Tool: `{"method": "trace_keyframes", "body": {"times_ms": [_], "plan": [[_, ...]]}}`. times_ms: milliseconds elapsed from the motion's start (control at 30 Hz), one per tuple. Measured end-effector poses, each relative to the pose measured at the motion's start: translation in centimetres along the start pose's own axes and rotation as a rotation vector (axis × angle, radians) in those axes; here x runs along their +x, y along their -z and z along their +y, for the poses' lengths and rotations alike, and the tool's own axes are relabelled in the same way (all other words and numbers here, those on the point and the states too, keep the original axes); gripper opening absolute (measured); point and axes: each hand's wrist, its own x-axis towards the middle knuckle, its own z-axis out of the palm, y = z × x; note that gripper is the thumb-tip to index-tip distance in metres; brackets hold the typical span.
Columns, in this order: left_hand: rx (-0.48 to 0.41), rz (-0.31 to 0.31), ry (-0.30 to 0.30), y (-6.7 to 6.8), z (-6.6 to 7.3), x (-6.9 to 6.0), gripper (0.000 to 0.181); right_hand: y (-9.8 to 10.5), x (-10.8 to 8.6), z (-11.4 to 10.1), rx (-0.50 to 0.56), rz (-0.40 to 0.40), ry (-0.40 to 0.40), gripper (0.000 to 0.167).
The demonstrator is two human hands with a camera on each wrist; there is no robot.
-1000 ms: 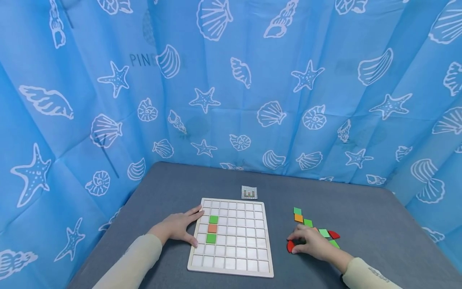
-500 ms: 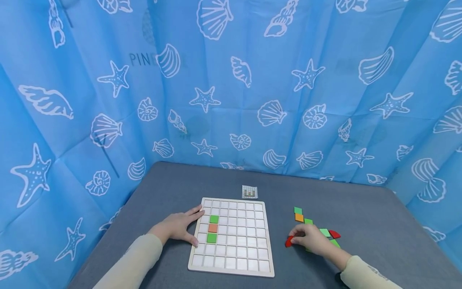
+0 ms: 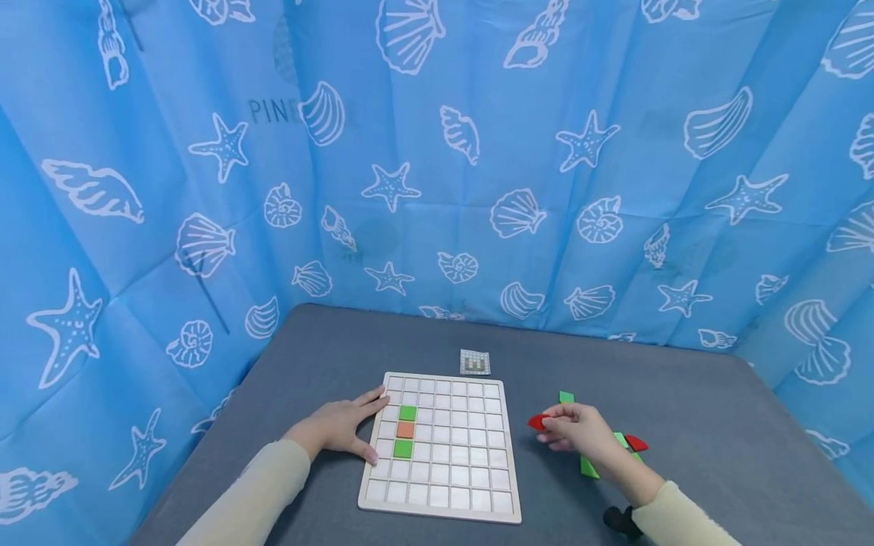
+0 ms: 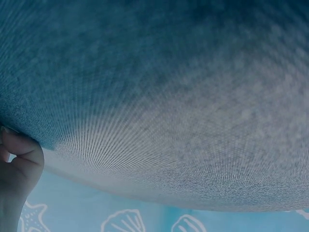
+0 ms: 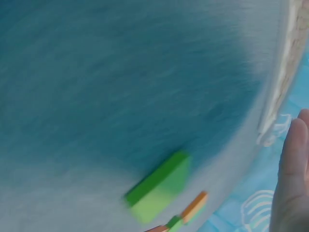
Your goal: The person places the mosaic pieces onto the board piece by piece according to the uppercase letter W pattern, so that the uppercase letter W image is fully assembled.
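My left hand [image 3: 339, 426] rests on the left edge of a white gridded board [image 3: 451, 459], thumb and fingers spread. Three tiles sit in one column of the board: a green tile [image 3: 407, 413], an orange tile [image 3: 405, 430] and a second green tile [image 3: 403, 449]. Right of the board, my right hand [image 3: 580, 434] pinches a red petal-shaped tile [image 3: 536, 422] between thumb and fingers, above the table. In the left wrist view, part of the left hand [image 4: 21, 166] shows at the left side; the right wrist view catches part of the right hand [image 5: 292, 174].
Loose tiles lie around and under my right hand, among them a green tile [image 3: 566, 396], another green piece [image 3: 589, 467] and a red tile [image 3: 636, 443]. A small patterned card [image 3: 474, 362] lies behind the board. A blue shell-print curtain [image 3: 410, 189] surrounds the grey table [image 3: 341, 341].
My right hand has lifted the red petal-shaped tile and moved away from me and slightly left, toward the board. My left hand has stayed on the board's edge.
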Motion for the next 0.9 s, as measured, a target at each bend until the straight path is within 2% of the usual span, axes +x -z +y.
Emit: {"method": "trace_keyframes", "body": {"times_ms": [167,467,667,900], "plan": [[0.007,0.006,-0.001,-0.1,-0.1,0.0,0.104,-0.6,0.1,-0.9,0.096,0.038,-0.015,0.034],[-0.003,0.002,0.030,-0.1,0.0,0.2,0.105,-1.9,-0.1,-2.0,0.159,0.070,-0.020,0.043],[0.000,0.003,0.038,-0.1,-0.1,0.4,0.104,-3.1,0.3,-2.0,0.296,0.070,-0.033,0.041],[-0.004,-0.005,0.027,-0.2,-0.1,0.3,0.103,-5.1,0.7,-2.0,0.338,0.050,-0.040,0.035]]}}
